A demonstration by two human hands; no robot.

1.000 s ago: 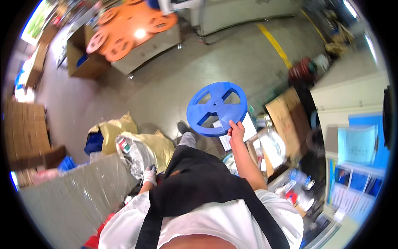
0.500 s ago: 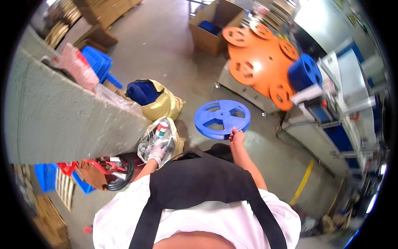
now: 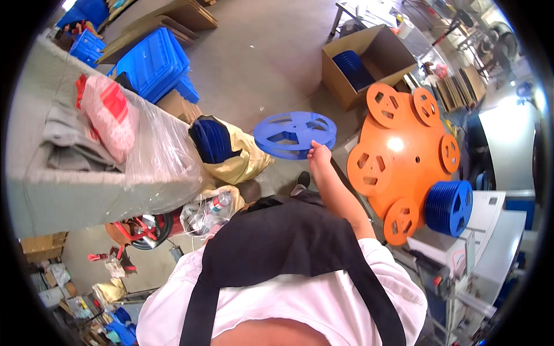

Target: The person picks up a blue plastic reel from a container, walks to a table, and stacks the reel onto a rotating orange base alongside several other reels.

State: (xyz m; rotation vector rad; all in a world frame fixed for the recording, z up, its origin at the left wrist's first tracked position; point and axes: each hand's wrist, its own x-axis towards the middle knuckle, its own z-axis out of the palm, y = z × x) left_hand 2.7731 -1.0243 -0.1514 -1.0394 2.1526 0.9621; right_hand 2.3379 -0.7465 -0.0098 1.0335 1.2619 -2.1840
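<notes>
Blue reel [image 3: 295,130]: one, frame centre

Right hand [image 3: 320,152]: fingers clamped on its lower-right rim. Left hand hidden; fingers, cannot tell. Frame right: five orange discs [image 3: 370,169] visible, one blue stack [image 3: 441,209], layers too tight to count.

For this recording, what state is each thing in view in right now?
Blue reel: held up by its near rim
Right hand: closed on the reel
Left hand: cannot be made out
Cardboard box: open, blue items inside
Yellow sack: open, dark blue items inside
Reel stack: on the orange table
Bottle: tilted
</notes>
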